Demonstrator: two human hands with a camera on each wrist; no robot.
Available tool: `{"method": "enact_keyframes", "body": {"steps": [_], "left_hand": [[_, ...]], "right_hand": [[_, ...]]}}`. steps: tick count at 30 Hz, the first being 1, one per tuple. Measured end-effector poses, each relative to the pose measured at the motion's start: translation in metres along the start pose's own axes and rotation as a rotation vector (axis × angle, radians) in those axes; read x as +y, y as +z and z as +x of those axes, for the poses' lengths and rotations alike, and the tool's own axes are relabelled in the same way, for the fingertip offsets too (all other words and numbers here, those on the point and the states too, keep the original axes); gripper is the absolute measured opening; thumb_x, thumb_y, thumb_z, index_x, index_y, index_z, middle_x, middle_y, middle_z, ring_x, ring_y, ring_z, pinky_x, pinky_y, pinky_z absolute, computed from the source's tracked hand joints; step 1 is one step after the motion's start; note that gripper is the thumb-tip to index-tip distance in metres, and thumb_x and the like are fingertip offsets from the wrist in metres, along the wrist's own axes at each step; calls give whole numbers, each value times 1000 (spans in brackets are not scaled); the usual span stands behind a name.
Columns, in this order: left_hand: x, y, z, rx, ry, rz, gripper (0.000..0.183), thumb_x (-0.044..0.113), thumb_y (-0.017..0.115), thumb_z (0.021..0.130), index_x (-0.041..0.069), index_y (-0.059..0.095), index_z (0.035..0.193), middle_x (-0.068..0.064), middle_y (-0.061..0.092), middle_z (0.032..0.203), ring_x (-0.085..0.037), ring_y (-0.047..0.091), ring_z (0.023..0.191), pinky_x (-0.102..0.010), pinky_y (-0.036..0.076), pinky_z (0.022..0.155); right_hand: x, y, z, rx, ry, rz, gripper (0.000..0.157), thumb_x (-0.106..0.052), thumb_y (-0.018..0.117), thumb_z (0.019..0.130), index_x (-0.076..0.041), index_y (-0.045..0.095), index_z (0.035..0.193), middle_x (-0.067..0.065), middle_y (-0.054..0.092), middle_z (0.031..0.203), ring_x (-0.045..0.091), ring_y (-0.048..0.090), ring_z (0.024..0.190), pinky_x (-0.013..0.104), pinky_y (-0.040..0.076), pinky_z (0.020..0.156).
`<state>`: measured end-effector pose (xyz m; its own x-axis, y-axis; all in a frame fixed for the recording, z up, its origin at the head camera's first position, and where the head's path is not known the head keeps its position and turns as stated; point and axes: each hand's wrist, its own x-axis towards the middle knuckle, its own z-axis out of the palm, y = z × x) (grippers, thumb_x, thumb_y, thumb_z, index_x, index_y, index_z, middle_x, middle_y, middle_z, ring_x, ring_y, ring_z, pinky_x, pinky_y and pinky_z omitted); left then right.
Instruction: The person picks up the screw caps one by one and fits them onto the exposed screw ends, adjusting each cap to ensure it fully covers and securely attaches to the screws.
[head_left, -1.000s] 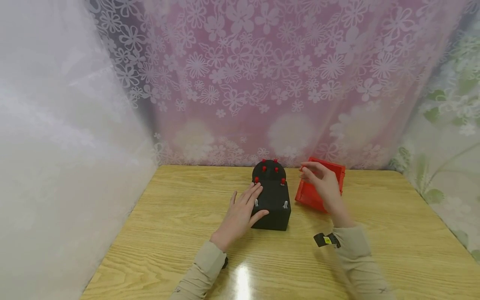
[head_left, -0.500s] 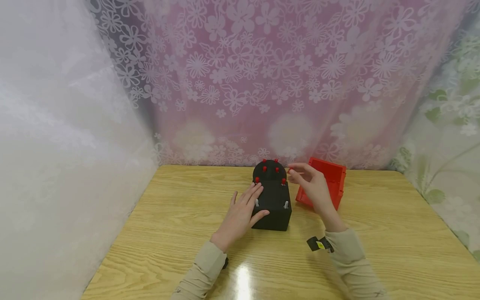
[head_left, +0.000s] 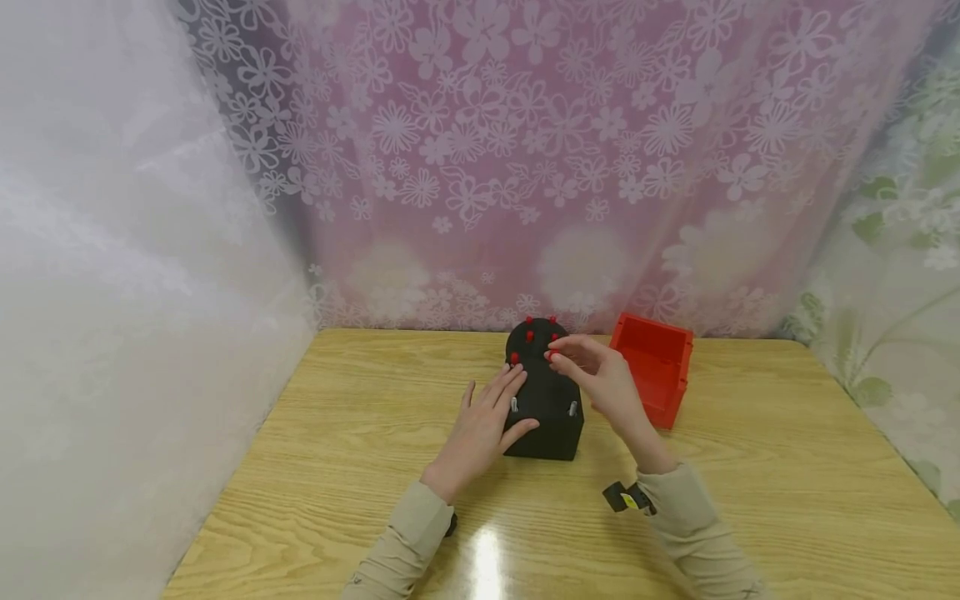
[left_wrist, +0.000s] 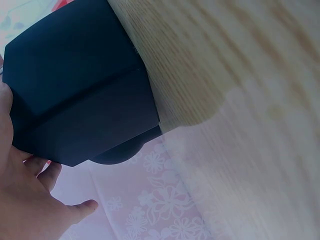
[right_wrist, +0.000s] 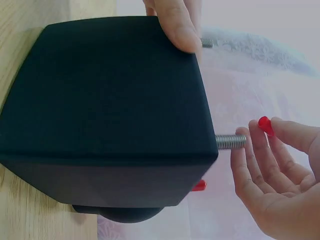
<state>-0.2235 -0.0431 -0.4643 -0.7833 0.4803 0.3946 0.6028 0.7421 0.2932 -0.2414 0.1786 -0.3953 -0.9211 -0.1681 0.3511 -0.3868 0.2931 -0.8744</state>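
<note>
A black block [head_left: 546,437] with a rounded far end stands on the table. Two bare threaded studs [head_left: 573,409] rise from its near part, and several small red caps [head_left: 530,337] sit farther back. My left hand [head_left: 480,433] rests on the block's left side, fingers extended over the top and thumb by the front edge. My right hand [head_left: 611,387] is over the block's right side, pinching a small red cap [right_wrist: 265,125] between thumb and fingertip. In the right wrist view this cap is apart from the nearest threaded stud [right_wrist: 230,141].
Just right of the block, an open red box [head_left: 652,367] lies tilted towards me. The wooden table [head_left: 337,450] ends at the back against a pink flowered curtain [head_left: 465,167]. Pale sheeting [head_left: 112,292] hangs at the left.
My right hand has moved left from in front of the red box to above the black block, carrying the red cap. My left hand has stayed in place.
</note>
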Motion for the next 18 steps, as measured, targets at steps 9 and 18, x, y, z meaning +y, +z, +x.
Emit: {"method": "enact_keyframes", "body": {"steps": [9,18], "left_hand": [[-1,0,0,-3,0,8,75,53,51,102,14,27,162,1,23,168,-15,16,155,-63,18,121],[-1,-1,0,12,21,1,75,51,52,102,13,28,161,-2,24,167,-17,16,156,-65,20,120]], "right_hand": [[-6,15,-3,-45,-36,-99,25,-23,74,95,-11,74,117,8,74,114,25,72,104,41,58,93],[-8,26,-7,-109,-133,-236,25,-17,78,91,-12,76,116,2,76,109,18,75,93,38,61,85]]}}
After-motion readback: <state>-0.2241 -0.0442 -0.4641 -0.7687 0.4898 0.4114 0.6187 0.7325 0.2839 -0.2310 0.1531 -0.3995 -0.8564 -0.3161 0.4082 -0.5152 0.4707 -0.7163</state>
